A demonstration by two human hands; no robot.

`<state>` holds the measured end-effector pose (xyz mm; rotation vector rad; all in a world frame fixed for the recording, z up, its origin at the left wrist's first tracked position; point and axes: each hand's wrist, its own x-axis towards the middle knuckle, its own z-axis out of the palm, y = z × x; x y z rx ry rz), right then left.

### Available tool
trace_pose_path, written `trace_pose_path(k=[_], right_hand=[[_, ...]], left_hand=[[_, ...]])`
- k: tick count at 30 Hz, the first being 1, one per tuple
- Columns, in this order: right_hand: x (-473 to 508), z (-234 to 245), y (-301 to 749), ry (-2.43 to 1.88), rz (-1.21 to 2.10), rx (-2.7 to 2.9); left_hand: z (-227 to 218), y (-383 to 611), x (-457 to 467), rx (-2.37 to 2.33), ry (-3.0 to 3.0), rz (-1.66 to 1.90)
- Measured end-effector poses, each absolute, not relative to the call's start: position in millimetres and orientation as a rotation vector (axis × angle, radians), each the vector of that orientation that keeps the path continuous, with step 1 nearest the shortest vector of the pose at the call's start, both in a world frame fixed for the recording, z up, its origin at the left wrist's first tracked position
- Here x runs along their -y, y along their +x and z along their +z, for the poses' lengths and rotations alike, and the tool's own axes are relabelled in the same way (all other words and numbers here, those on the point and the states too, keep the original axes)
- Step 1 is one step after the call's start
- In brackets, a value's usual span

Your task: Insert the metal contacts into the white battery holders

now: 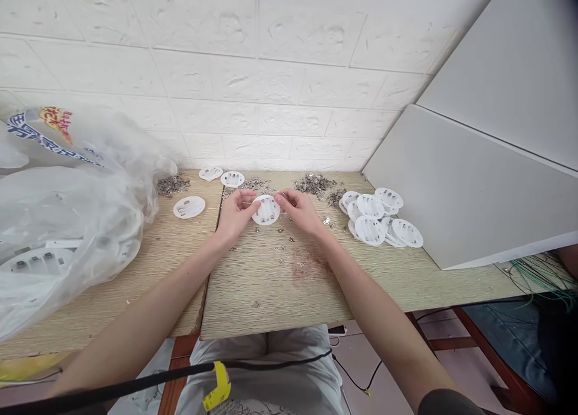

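Note:
Between my hands, a round white plastic disc (267, 211) with slots and small metal pieces is held a little above the table. My left hand (238, 211) grips its left edge, thumb on the face. At its upper right edge, my right hand (298, 209) has thumb and fingers pinched together; whether a tiny metal part is between them is too small to tell. Behind the hands lie heaps of small metal clips (313, 184) and paler small pieces (255, 185). Several loose clips (280, 248) are scattered in front of the disc.
At right, several similar discs (370, 230) are piled beside a grey panel (469, 186). Single discs (189, 207) lie at left, near a clear plastic bag (81, 204) holding more discs. A white brick-pattern wall (280, 84) closes the back. A black cable (171, 376) crosses low in front.

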<state>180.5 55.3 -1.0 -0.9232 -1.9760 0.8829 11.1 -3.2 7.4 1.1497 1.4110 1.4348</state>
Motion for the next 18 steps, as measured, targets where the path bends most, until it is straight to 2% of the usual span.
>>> trace_pose_path(k=[4, 11, 18], right_hand=[[-56.4, -4.4, 179.1, -0.915, 1.001, 1.949], [-57.8, -7.0, 179.9, -0.948, 0.996, 1.947], [-51.3, 11.5, 185.1, -1.102, 0.628, 2.079]], left_hand=[[5.1, 12.2, 3.6, -1.388, 1.138, 1.436], [5.2, 12.1, 1.7, -1.386, 1.061, 1.426], [4.6, 12.9, 3.0, -1.240, 1.065, 1.415]])
